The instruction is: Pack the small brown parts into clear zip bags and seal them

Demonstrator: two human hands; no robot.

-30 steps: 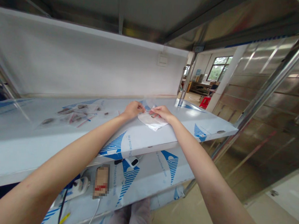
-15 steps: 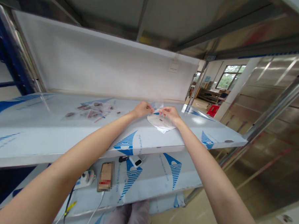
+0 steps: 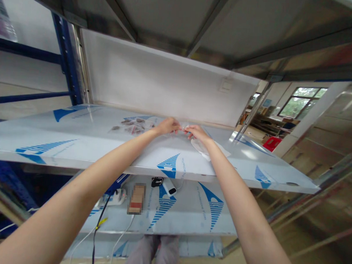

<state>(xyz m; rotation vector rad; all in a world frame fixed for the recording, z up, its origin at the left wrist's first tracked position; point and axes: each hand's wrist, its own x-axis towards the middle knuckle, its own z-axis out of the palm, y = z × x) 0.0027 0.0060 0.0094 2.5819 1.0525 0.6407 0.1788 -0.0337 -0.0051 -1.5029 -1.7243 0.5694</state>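
Observation:
My left hand (image 3: 169, 126) and my right hand (image 3: 197, 133) meet above the upper shelf (image 3: 99, 144), fingers of both pinched on a small clear plastic bag (image 3: 182, 127) with a reddish edge. Its contents are too small to make out. Under my right wrist lies a whitish, partly see-through bag (image 3: 201, 149), partly covered by the forearm. Left of my left hand, several small clear bags (image 3: 132, 127) with brown pieces inside lie in a loose group.
The lower shelf holds a phone (image 3: 136, 198) on a white cable, a power strip (image 3: 117, 197), a white device (image 3: 169, 187) and a black item (image 3: 157, 181). Metal posts (image 3: 254, 108) stand at the sides, and another shelf (image 3: 169, 19) hangs overhead.
The view has swung left, so the shelf appears farther right. Both hands have shifted left from over the whitish bag toward the group of small bags, still pinching close together.

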